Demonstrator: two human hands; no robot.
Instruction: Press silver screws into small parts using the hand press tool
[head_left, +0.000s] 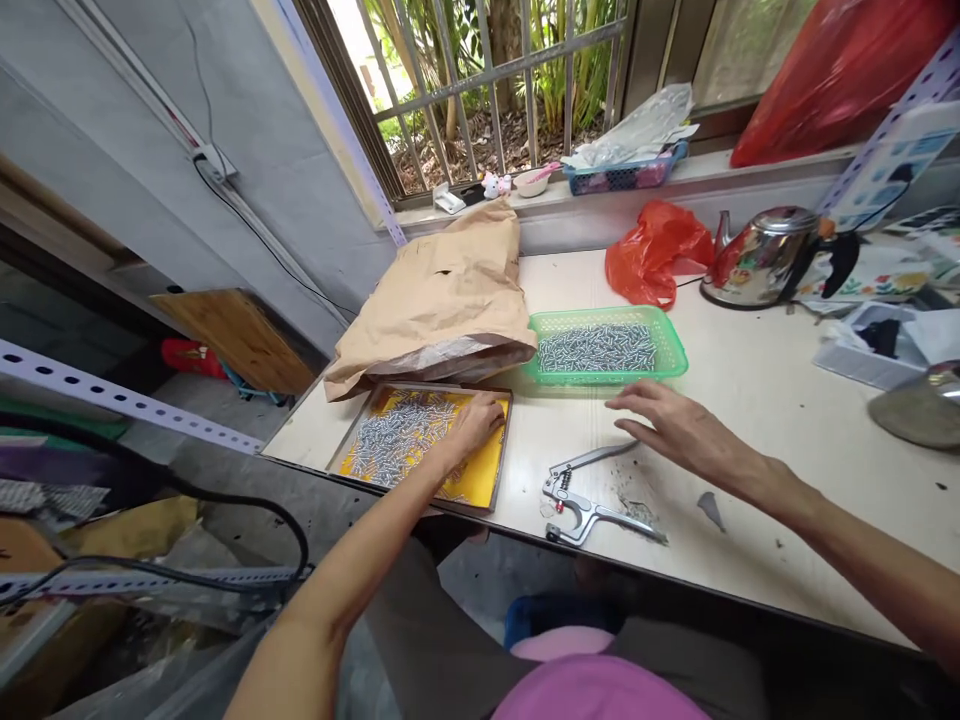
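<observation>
My left hand is over the right part of a shallow yellow-bottomed tray, close to its right rim. Its fingers are curled down and together; what they hold, if anything, is hidden. Many small silvery metal pieces, like short screws or pins, are heaped in the tray's left and middle. My right hand hovers above the table with fingers stretched and apart, holding nothing. Below and left of it lie metal hand pliers with a spring and a C-shaped jaw, handles spread. A green plastic basket beyond holds more such pieces.
A large brown paper bag lies behind the tray. Toward the back are a red plastic bag and a steel kettle. A grey plastic box stands at right. The table's front edge runs before my lap.
</observation>
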